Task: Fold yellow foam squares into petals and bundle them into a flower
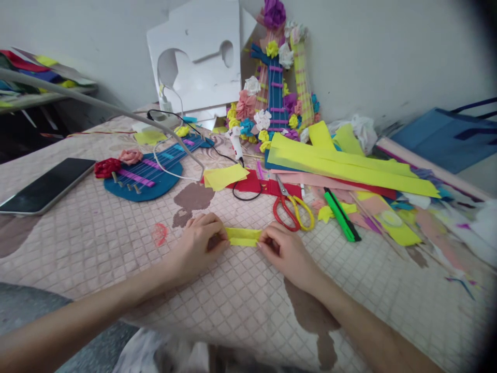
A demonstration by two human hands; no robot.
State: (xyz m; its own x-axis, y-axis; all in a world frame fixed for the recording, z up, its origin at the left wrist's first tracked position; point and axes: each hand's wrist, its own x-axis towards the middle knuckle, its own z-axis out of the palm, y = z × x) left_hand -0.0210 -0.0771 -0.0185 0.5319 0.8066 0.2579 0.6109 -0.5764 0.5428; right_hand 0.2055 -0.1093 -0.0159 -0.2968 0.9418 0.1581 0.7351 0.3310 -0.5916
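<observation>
A small strip of yellow crepe paper, with a fold running along it, is stretched between my two hands just above the quilted tablecloth. My left hand pinches its left end between thumb and fingers. At the other end, my right hand grips the paper in the same way. Scissors with one red and one yellow handle lie just beyond my right hand. Past the strip, a few yellow paper pieces rest on red paper.
A blue guitar-shaped craft and a tablet lie left. Behind stand a white hot glue gun and flower-covered guitar crafts. Long yellow strips, a green cutter and paper scraps spread right. A grey cable crosses the left side.
</observation>
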